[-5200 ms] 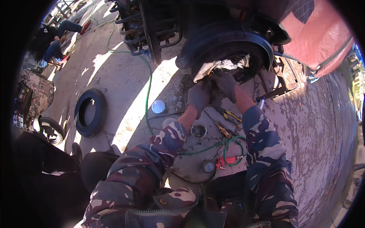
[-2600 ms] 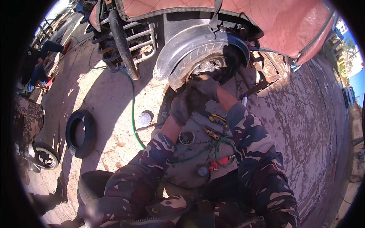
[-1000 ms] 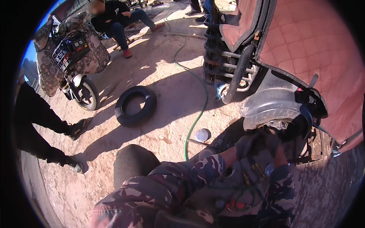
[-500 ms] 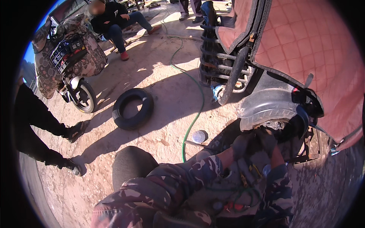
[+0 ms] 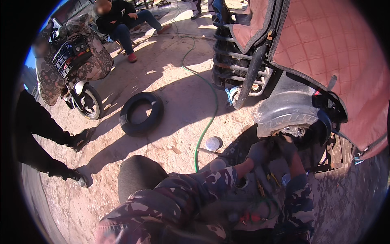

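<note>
Nearest the camera: camouflage sleeves (image 5: 193, 197), both forearms reaching toward the right, and a dark trousered knee (image 5: 140, 179) left of them. Between the sleeves, in shade, a red air tool (image 5: 250, 218) lies on the ground beside a loop of green hose (image 5: 217, 101). Just past it: yellow-handled pliers (image 5: 275, 179) and a round open tin (image 5: 242, 183), the latter partly behind the left forearm.

Left hand (image 5: 256, 153) and right hand (image 5: 287, 146) are close together at the lower edge of a mounted wheel (image 5: 271, 129). Fingers of both appear bent inward; shadow hides the fingertips, so cannot tell whether either grasps anything. The wheel sits under a grey fender (image 5: 286, 106), its hub area partly sunlit. A rusty metal frame (image 5: 334, 155) stands just right of it.

Left of the hands, a pale round lid (image 5: 212, 144) lies on the concrete near the hose. A red quilted cover (image 5: 329, 57) drapes the vehicle above the fender; a barred guard (image 5: 239, 59) is to its left.

Farther: a loose black tire (image 5: 141, 114) lies flat, well apart from the wheel. Dark-clad legs (image 5: 44, 134) at far left; behind them a two-wheeler (image 5: 77, 61) under a patterned cover. Beyond, a seated person (image 5: 122, 24) in dark clothing and red shoes.
</note>
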`<state>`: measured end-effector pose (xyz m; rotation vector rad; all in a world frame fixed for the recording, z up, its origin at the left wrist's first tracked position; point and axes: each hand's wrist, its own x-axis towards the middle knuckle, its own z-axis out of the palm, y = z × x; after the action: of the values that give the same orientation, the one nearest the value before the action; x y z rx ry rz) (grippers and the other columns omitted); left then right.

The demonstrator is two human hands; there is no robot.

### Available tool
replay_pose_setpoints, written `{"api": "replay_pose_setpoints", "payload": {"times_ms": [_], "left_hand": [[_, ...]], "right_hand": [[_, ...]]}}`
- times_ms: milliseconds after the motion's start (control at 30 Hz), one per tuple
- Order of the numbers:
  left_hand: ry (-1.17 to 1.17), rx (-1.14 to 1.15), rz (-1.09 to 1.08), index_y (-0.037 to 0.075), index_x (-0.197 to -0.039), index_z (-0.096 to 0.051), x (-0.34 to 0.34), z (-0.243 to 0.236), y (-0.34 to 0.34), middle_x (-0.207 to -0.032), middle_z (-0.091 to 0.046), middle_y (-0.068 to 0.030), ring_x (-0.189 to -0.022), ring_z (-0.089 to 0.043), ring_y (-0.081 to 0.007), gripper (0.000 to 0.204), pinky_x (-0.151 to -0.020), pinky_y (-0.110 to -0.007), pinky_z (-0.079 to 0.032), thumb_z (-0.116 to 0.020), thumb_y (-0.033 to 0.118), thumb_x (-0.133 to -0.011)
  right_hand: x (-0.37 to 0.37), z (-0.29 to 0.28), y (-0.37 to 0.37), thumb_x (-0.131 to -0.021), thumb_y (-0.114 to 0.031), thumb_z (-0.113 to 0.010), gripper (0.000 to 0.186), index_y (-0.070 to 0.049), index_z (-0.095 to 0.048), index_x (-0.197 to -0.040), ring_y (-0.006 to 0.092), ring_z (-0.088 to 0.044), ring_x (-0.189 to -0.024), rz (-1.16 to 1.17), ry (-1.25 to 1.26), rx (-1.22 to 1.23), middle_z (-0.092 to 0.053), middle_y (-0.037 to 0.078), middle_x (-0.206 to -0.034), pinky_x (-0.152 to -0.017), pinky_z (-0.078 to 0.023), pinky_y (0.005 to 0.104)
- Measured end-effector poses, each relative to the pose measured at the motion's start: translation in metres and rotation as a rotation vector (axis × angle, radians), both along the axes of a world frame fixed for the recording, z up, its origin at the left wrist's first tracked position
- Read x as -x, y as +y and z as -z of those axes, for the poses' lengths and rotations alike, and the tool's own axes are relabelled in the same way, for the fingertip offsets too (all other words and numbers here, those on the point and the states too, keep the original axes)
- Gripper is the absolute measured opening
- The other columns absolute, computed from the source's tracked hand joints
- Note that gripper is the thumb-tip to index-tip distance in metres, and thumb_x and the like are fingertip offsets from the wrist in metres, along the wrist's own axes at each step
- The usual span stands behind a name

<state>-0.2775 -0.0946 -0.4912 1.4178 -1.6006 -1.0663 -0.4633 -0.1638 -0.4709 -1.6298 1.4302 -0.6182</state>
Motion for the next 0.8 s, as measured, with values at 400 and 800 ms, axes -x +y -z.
{"api": "replay_pose_setpoints", "payload": {"times_ms": [400,800], "left_hand": [[0.067,-0.027,-0.072,0.001,-0.125,-0.070,0.007,0.000,0.003,-0.107,-0.076,-0.0243,-0.096,-0.075,-0.0387,0.046,-0.088,-0.046,-0.058,-0.056,0.041,-0.108],[0.252,-0.128,-0.111,0.004,-0.126,-0.070,0.002,-0.006,0.007,-0.108,-0.077,-0.0206,-0.098,-0.076,-0.0346,0.048,-0.085,-0.047,-0.059,-0.055,0.047,-0.108]], "right_hand": [[0.007,0.004,-0.003,-0.097,-0.039,-0.071,0.038,-0.003,-0.078,-0.105,0.0151,-0.068,-0.087,0.017,-0.052,-0.188,-0.075,0.006,-0.091,-0.078,-0.052,0.0344],[0.016,0.016,-0.006,-0.103,-0.030,-0.061,0.029,-0.011,-0.075,-0.120,0.0198,-0.069,-0.093,-0.270,0.305,0.407,-0.074,0.010,-0.102,-0.080,-0.055,0.0365]]}}
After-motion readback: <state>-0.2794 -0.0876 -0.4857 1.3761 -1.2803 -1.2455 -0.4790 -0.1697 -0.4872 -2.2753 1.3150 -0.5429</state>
